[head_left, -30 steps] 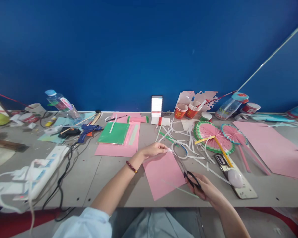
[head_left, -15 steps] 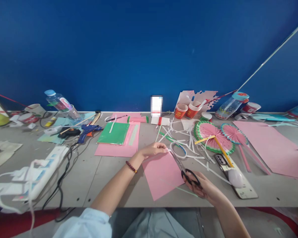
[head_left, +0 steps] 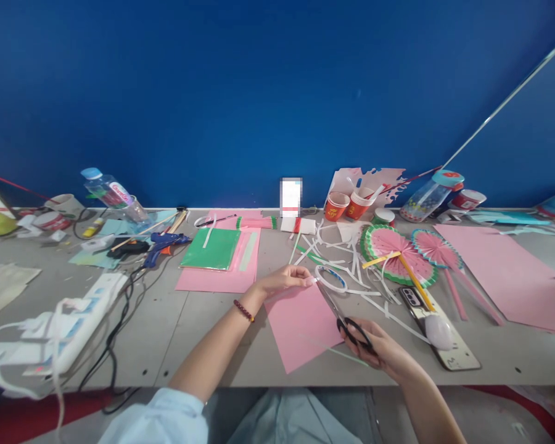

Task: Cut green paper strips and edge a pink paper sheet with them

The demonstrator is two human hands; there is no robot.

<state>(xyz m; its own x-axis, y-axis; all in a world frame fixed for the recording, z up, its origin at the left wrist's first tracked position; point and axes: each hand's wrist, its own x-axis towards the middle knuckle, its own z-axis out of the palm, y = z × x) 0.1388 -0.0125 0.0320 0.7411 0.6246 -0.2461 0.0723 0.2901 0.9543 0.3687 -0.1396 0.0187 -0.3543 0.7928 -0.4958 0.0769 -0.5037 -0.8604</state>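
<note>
Pinching at the far corner of the pink sheet (head_left: pixel 300 327) between thumb and fingertips of the left grip (head_left: pixel 289 280), and holding the black-handled scissors (head_left: pixel 340 320) by the loops in the right grip (head_left: pixel 374 346). Resting the sheet on the table (head_left: pixel 513 351), between both grips, turned askew. Pointing the blades away from the body along the sheet's right edge, tips right by the left fingertips; not making out any contact there, nor any gap between the blades. Seemingly snipping at the small white piece (head_left: pixel 315 280) by that corner. For a neat cut, should be tensioning the corner lightly, drawing the fingertips clear of the blade line and closing in one smooth stroke. Should also be minding the white ring (head_left: pixel 345 284), probably a tape roll, just beside the tips.
</note>
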